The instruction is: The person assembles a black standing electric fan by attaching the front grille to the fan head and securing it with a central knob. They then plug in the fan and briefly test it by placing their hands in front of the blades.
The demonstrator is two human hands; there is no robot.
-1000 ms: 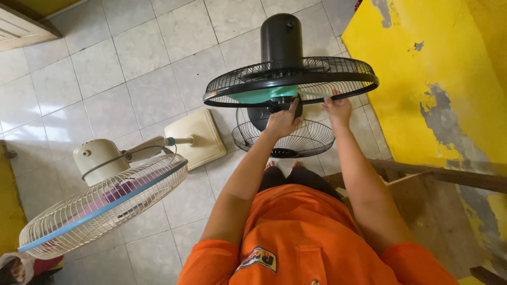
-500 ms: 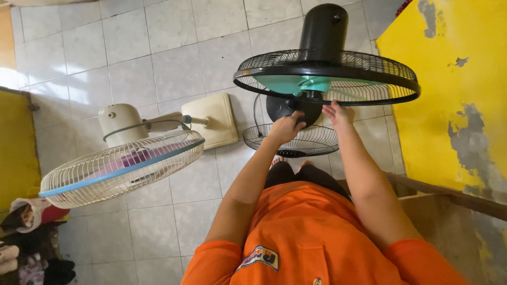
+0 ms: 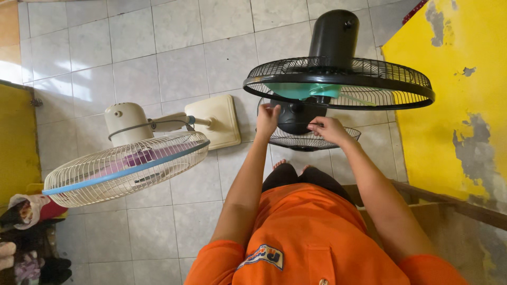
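Observation:
A black fan [image 3: 338, 79] with teal blades [image 3: 303, 89] and a round wire guard stands in front of me, its motor housing [image 3: 332, 31] on the far side. My left hand [image 3: 268, 117] reaches up to the guard's near rim, fingers curled against it. Just right of it, my right hand [image 3: 328, 129] is pinched at a black rounded part [image 3: 291, 119] under the guard. A loose black grille [image 3: 311, 141] lies on the tiled floor below my hands.
A cream fan [image 3: 124, 163] with a blue rim and purple blades stands to the left, its square base [image 3: 219, 119] near the black fan. A yellow, peeling wall [image 3: 454, 105] rises on the right. Clothes and bags [image 3: 26, 237] are piled at the lower left.
My view has drifted slightly, so both fans sit lower and more to the right. My right hand has come down from the guard's rim to the black rounded part.

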